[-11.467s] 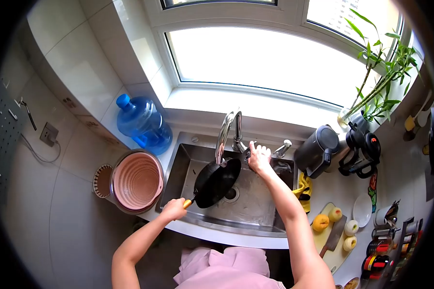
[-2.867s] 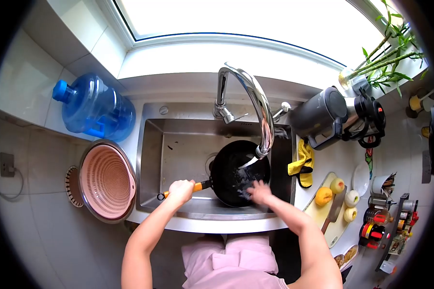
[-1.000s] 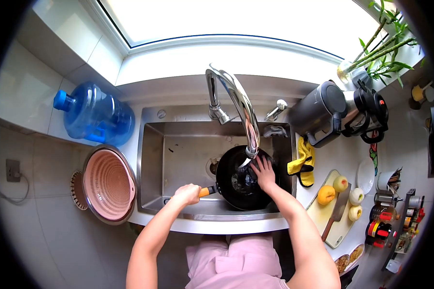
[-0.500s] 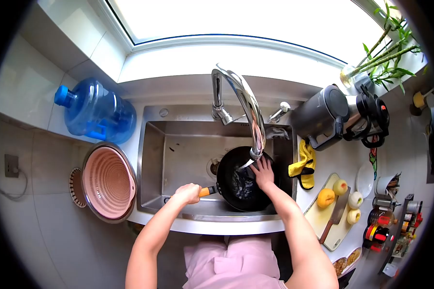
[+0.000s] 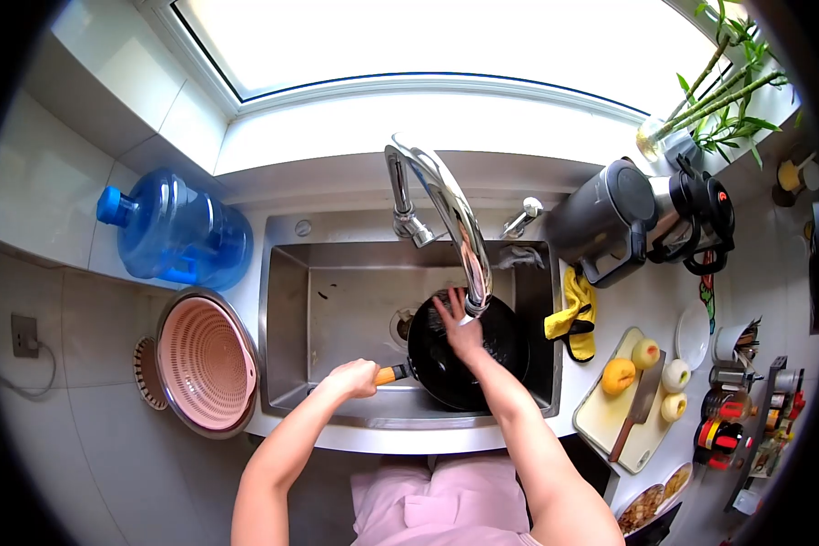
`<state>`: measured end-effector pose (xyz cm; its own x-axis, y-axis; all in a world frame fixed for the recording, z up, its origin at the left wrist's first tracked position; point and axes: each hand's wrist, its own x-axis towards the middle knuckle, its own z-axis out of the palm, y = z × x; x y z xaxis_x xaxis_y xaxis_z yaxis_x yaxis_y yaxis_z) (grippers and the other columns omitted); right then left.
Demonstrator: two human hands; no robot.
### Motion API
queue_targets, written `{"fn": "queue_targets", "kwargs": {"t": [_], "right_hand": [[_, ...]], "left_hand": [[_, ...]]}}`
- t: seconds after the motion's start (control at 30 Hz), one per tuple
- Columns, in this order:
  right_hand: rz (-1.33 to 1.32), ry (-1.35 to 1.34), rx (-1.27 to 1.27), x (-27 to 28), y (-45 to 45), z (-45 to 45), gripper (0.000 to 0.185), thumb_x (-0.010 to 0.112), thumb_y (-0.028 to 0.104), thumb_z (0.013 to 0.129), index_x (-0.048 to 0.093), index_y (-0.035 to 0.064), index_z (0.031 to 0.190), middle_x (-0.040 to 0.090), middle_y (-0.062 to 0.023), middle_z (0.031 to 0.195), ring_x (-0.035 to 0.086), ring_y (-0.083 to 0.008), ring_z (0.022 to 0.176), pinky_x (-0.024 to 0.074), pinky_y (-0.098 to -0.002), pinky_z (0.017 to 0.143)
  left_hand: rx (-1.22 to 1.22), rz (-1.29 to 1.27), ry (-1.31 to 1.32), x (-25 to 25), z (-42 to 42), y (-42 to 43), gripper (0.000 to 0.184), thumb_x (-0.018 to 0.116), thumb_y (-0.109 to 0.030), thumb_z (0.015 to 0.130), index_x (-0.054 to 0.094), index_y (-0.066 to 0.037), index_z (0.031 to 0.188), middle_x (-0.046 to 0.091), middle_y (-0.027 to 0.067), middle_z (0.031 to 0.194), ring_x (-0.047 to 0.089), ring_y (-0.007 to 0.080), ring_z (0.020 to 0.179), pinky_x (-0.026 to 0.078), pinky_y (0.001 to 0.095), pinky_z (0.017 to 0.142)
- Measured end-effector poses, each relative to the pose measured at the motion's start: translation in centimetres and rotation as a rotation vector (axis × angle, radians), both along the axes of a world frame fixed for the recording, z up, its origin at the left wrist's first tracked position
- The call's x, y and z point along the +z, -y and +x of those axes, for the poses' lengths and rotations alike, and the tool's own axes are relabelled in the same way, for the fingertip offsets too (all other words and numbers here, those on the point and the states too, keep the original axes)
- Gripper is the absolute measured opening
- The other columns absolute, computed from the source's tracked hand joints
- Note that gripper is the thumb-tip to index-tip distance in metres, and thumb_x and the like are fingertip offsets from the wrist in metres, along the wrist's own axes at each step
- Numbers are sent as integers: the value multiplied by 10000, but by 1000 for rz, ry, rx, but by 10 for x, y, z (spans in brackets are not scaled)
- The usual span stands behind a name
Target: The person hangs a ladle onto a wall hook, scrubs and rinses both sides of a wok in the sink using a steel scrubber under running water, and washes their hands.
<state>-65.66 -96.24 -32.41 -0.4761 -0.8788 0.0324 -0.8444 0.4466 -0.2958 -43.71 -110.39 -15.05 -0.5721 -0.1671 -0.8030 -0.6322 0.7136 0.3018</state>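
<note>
A black frying pan (image 5: 496, 364) with a light wooden handle (image 5: 391, 374) sits in the steel sink (image 5: 337, 282). My left hand (image 5: 353, 376) is closed around that handle. Inside the pan, my right hand (image 5: 462, 332) has its fingers spread against the upper left of the inner surface. Wet highlights show on the pan's inside near the fingers. The chrome faucet (image 5: 460, 214) arches over, its spout close above my right hand. Whether anything lies under my right palm is hidden.
Left of the sink are a blue water jug (image 5: 187, 232) and a pink colander (image 5: 207, 364) in a metal bowl. To the right lie yellow gloves (image 5: 573, 314) and a cutting board (image 5: 601, 414) with a knife (image 5: 640, 400) and fruit. A dark kettle (image 5: 601, 223) stands behind them.
My right hand has slid from the pan's upper right to its upper left inside. My left hand keeps its hold on the handle. The view has shifted slightly.
</note>
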Motion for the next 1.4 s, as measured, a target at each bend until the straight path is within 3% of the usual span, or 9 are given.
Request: {"fn": "queue_targets", "kwargs": {"t": [0.07,0.1,0.2,0.33,0.4,0.6,1.0,1.17,1.4], "right_hand": [[-178,155,-11,16,-22,-25,575,520,149,825,388,206,1381,362,-126,1420,358,-336,1286,287,-450,1067],[161,-401,180,16,-38,-42,532,512,171,807,463,224,1335,401,-85,1402,303,-291,1330,202,-465,1108],[463,-375,242,40,-83,-44,507,484,189,829,466,234,1334,267,-81,1485,225,-304,1365,147,-478,1121],[908,325,19,82,-109,12,499,457,156,844,455,197,1341,218,-105,1502,266,-353,1347,212,-572,1067],[944,616,85,138,-83,36,487,446,149,844,465,164,1331,330,-164,1439,391,-370,1269,327,-506,1024],[-67,1140,-218,82,-53,59,407,457,130,855,508,46,1250,582,-231,1149,551,-324,1101,415,-357,948],[-388,1034,-691,128,-117,2,417,386,76,869,472,11,1271,576,-108,1142,536,-159,1034,414,-280,897],[-569,802,-928,141,-127,19,351,400,103,873,511,30,1198,577,-216,1130,547,-330,1073,409,-390,935],[-575,521,-863,157,-118,14,376,413,75,861,485,33,1227,501,-215,1157,479,-360,1110,373,-413,972]], "left_hand": [[26,15,32,12,-1,1,291,536,-71,721,649,-44,988,654,185,972,619,340,951,502,420,816],[49,33,61,17,-1,0,293,530,-70,722,647,-44,989,653,186,976,613,343,965,498,425,821],[-9,-33,-41,10,2,-3,224,575,-141,756,629,3,918,656,201,913,651,316,837,524,399,737],[-32,172,95,29,-15,8,271,627,-232,799,586,23,881,655,183,849,651,236,662,532,356,600],[422,767,279,-14,-7,24,334,638,-280,845,549,11,982,659,136,815,619,150,559,517,295,513],[517,938,307,8,-5,-4,288,606,-119,847,438,-61,1073,573,28,679,507,85,467,446,226,440],[-181,-425,-349,125,-21,4,253,558,-16,729,509,-11,977,644,169,746,659,287,666,519,379,567],[-216,-571,-439,114,-19,-4,236,565,-69,761,487,-34,981,643,165,746,659,313,681,513,414,567],[-163,-700,-410,59,-12,-18,144,549,-79,810,483,-56,936,656,129,717,675,258,681,529,366,557]]}}
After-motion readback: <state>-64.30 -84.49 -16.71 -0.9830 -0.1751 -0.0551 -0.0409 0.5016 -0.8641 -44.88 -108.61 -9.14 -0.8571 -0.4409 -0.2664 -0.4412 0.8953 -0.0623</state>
